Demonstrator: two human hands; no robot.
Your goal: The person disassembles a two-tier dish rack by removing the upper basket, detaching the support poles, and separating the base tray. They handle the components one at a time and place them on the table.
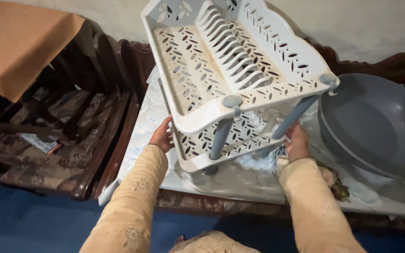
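Note:
A white plastic two-tier dish rack (230,61) with grey-blue posts stands tilted on a table covered by a white patterned cloth (141,136). My left hand (161,136) holds the left edge of the rack's lower tier. My right hand (297,142) grips the lower tier on the right, beside a slanted grey-blue post (292,117). Both arms wear beige embroidered sleeves. The upper tier has slotted plate dividers and holds nothing.
A large grey round tub (376,126) lies to the right on the table. Dark wooden chairs (71,122) stand at the left beside an orange-covered table (15,42). A packet (41,142) lies on a chair seat. The floor below is blue.

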